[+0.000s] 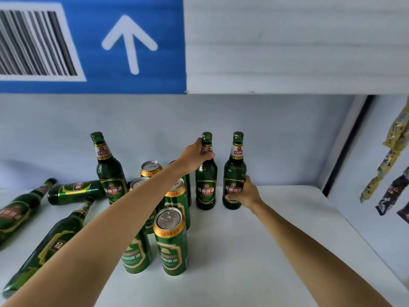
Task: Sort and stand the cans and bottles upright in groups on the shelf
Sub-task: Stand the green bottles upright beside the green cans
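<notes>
A white shelf [254, 251] is carrying green beer bottles and cans, seen from a head camera looking down along two bare forearms. At the left, three bottles [51, 242] are lying on their sides, not yet sorted. A fourth bottle [108, 171] is standing beside them. In the middle, a cluster of green cans [171, 242] is standing upright, tops showing, apparently grouped already. At the back right, two bottles are standing just beside each other, probably starting the bottle group. The left hand [194, 155] is reaching over the cans and gripping the neck of the nearer-centre bottle [206, 187], likely steadying it upright. The right hand [244, 192] is wrapping around the lower body of the rightmost bottle [235, 171], seemingly nudging it into line.
</notes>
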